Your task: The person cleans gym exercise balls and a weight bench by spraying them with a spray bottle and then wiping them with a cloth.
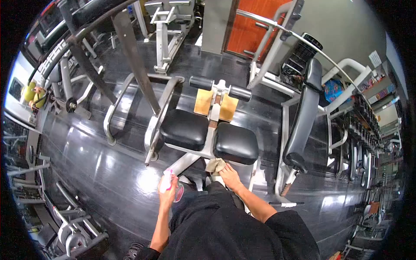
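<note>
My left hand is wrapped round a spray bottle with a pink and white trigger head; its clear body shows below the fingers. My right hand grips a crumpled beige cloth against the frame at the near edge of a gym bench. Two black pads, a left pad and a right pad, sit on either side of the bench's light metal post. Beyond them are black foam rollers and a yellow-tan board under the rollers.
A black weight bench with a long barbell stands to the right. Metal uprights rise close on the left. A grey machine is farther back, near an orange door. Dumbbell racks line the far right.
</note>
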### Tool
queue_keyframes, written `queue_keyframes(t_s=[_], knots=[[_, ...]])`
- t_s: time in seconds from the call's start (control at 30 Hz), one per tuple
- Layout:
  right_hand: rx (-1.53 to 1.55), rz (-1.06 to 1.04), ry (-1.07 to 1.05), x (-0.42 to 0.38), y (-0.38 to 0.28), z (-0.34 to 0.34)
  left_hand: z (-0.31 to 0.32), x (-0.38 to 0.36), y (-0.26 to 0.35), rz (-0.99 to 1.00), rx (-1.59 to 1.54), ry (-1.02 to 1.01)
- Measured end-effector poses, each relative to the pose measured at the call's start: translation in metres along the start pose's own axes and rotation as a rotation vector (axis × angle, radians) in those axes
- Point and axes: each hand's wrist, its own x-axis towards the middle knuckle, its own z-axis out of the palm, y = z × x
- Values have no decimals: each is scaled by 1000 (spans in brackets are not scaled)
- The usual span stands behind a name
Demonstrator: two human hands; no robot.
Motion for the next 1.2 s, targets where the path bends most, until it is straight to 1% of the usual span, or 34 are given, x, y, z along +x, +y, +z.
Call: queue_keyframes(t_s=[0.1, 0.13, 0.2, 0.27, 0.3, 0.37, 0.4, 0.47, 0.5, 0.57, 0.6, 0.67, 0.7, 0.77, 0.8, 0.83, 0.9, 0.97, 1.03, 1.07, 1.1, 1.17, 1.2], knots=[[-37, 12, 60, -36, 23, 3, 20, -5, 5, 12, -28, -24], [-41, 50, 18, -48, 28, 1, 25, -7, 2, 36, -31, -43], [-52, 79, 50, -67, 38, -2, 36, -10, 1, 64, -35, -69], [-63, 108, 125, -83, 45, -3, 45, -16, 2, -20, 6, -87], [-64, 111, 128, -89, 47, -5, 50, -17, -1, -17, 6, -90], [10, 197, 104, -99, 47, -8, 58, -19, -10, 16, -70, -112], [15, 192, 106, -102, 45, -7, 59, -22, -9, 17, -65, -107], [200, 430, 221, -109, 41, -7, 63, -26, -7, 18, -75, -99], [201, 424, 222, -113, 42, -6, 63, -27, -7, 21, -75, -93], [444, 457, 435, -118, 44, -3, 63, -31, -13, 16, -71, -72], [446, 452, 433, -115, 43, -11, 64, -33, -14, 15, -70, -67], [681, 589, 578, -90, 33, -53, 64, -36, -16, 24, -63, -73], [686, 583, 576, -77, 33, -62, 63, -38, -15, 24, -60, -65], [636, 491, 814, -55, 37, -74, 62, -40, -14, 11, -80, -51], [617, 459, 844, -49, 45, -69, 61, -41, -12, 14, -77, -43], [624, 451, 843, -41, 46, -72, 61, -43, -8, 13, -78, -35], [761, 592, 829, -24, 48, -80, 59, -44, -7, 14, -80, -18], [817, 610, 783, -4, 52, -90, 56, -45, -10, 15, -44, -2], [1071, 603, 947, 23, 56, -94, 54, -46, -13, 22, -36, 18], [1215, 639, 943, 36, 61, -88, 53, -46, -13, 28, -26, 29], [1334, 621, 982, 52, 71, -80, 51, -46, -13, 25, -24, 45], [1606, 565, 1019, 83, 73, -92, 49, -47, -10, -11, -70, 68], [1654, 570, 969, 101, 79, -93, 46, -47, -9, 12, -54, 67]])
